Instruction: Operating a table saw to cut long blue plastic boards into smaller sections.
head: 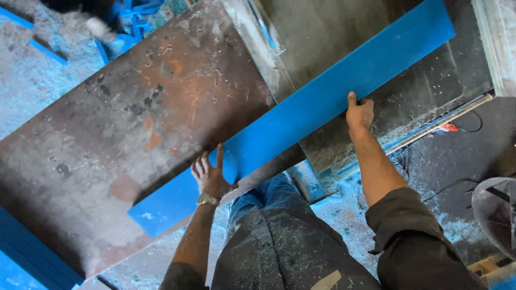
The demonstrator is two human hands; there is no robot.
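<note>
A long blue flat board [301, 115] lies slantwise across a rusty brown metal table [134, 123], from the lower left up to the upper right. My left hand [210, 174] rests flat on the board near its lower part, fingers spread, a watch on the wrist. My right hand [359, 113] grips the board's near edge farther up, thumb on top and fingers curled under. The board's upper end reaches over a grey machine bed [333, 32].
Blue strips and offcuts [131, 19] lie at the top left among pale shavings. More blue boards [21, 258] sit at the bottom left. A metal rail [441, 121] runs at the right, with dust on the floor.
</note>
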